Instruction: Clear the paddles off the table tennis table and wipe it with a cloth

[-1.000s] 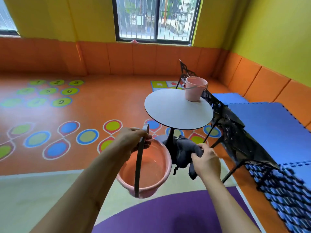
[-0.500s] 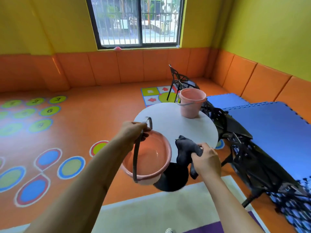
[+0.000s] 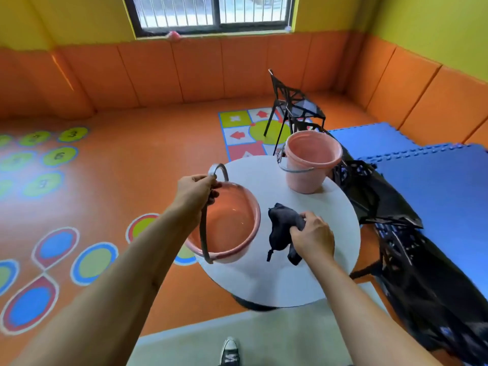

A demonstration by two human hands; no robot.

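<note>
Head view, looking down: a dark sneaker toe pokes in at the bottom edge, on a pale mat. Two bare forearms reach forward to a round white worktop. The left hand has its fingers curled round the grey handle of a pink bucket, and that bucket is tipped towards us at the worktop's left edge, part of it overhanging; whether its base touches the surface I cannot tell. Just beside it, the right hand is bunched tight on the dark cloth, crumpled, a loose end trailing down, right over the middle of the worktop. Further back, a second pink bucket stands upright on the far right of the worktop, its metal handle down against its side. To the right, a jumble of tipped black chairs lies against blue foam mats. Beyond, one black chair stands upright on the orange floor by coloured arrow squares, with numbered circles off to the left. At the far wall, a barred window, and a small pink ball on its sill.
</note>
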